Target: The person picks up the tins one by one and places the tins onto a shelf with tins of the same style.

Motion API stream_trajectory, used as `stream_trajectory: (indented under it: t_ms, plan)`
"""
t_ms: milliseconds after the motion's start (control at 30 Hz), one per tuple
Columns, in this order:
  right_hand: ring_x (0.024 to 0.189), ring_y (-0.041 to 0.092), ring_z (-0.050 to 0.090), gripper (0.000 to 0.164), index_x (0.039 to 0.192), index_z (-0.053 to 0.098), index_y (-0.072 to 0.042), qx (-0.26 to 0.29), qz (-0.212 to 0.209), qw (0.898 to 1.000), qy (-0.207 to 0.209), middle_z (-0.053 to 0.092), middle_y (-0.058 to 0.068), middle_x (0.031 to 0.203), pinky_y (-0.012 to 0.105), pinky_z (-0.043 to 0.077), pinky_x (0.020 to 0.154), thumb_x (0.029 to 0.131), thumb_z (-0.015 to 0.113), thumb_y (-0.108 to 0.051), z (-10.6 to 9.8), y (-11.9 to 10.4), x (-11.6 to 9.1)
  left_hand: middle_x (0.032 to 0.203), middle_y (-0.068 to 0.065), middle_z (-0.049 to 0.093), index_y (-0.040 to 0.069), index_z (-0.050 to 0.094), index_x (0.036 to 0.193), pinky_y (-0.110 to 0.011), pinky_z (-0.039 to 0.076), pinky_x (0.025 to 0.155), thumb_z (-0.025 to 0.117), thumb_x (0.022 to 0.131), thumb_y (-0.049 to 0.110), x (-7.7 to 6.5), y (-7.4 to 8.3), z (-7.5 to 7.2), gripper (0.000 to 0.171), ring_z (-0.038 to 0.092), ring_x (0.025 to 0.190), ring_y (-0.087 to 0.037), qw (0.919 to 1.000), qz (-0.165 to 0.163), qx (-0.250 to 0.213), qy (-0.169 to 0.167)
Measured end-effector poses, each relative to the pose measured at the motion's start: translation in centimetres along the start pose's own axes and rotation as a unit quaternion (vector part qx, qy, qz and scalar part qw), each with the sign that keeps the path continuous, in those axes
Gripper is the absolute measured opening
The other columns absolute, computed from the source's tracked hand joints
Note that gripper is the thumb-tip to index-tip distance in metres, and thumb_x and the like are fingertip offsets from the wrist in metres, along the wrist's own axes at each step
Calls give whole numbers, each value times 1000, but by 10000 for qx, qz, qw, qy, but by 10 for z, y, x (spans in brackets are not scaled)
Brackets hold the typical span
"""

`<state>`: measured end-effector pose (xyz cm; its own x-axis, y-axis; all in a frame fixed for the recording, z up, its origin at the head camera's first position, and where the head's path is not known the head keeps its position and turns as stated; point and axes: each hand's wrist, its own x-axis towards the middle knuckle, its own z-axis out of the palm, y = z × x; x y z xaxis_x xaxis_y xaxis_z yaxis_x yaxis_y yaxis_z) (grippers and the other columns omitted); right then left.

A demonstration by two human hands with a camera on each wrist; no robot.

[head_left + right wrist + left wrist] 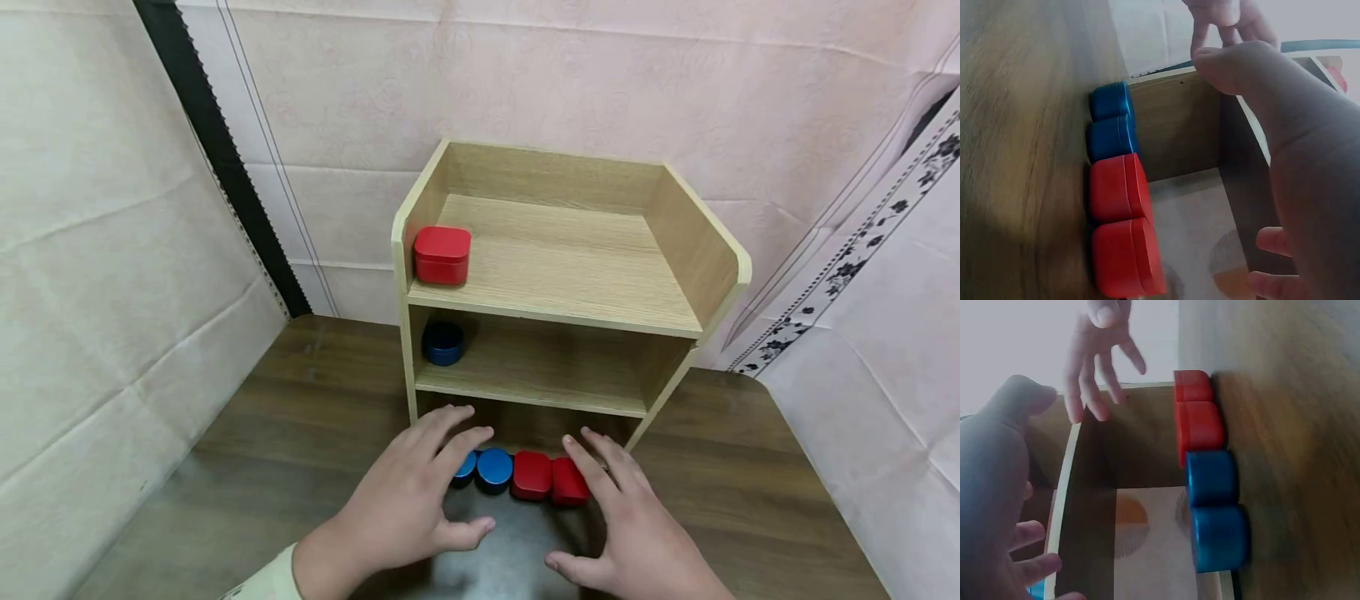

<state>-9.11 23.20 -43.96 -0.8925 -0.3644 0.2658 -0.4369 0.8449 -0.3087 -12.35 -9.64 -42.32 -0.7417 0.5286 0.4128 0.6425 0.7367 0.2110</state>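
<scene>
Two blue round tins (pixel 494 468) and two red rounded-square tins (pixel 532 475) stand in a row on the table in front of a small wooden shelf (pixel 555 322). My left hand (pixel 416 487) hovers near the blue end, fingers spread, partly covering the outer tin in the head view. At the red end is my right hand (pixel 630 521), its fingers also spread. Neither hand holds anything; whether the right fingertips touch the outer red tin (pixel 1125 257) I cannot tell. The left wrist view shows the whole row, with a blue tin (pixel 1219 537) nearest.
Another red tin (pixel 442 257) sits at the left of the shelf's top level. A blue tin (pixel 443 343) is at the left of the middle level. Pale cloth (pixel 555 75) hangs behind and on both sides of the wooden table (pixel 247 475).
</scene>
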Motion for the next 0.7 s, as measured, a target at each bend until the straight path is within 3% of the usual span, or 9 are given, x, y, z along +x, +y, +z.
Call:
stream_trajectory:
  t_ms: [300, 500, 700]
  plan:
    - [145, 31, 59, 119, 175, 35, -37, 605, 477, 9970, 54, 45, 6, 171, 58, 63, 103, 78, 100, -58, 8, 5, 2, 160, -4, 57, 25, 57, 155, -51, 64, 106, 95, 80, 58, 5, -1, -17, 90, 62, 140, -22, 9925, 160, -617, 1047]
    - [141, 27, 62, 113, 172, 40, -36, 736, 651, 9951, 117, 49, 5, 167, 57, 63, 104, 79, 102, -49, 15, 11, 3, 156, -9, 58, 18, 58, 152, -52, 65, 104, 97, 81, 45, 12, -8, -39, 85, 58, 140, -23, 9848, -36, -1016, 1408]
    - [140, 24, 62, 112, 172, 41, -35, 817, 723, 9940, 50, 50, 2, 165, 56, 63, 105, 80, 103, -45, 22, 17, 2, 154, -12, 57, 12, 57, 151, -51, 58, 107, 95, 83, 31, 25, -20, -55, 80, 54, 141, -26, 9691, -46, -1442, 1999]
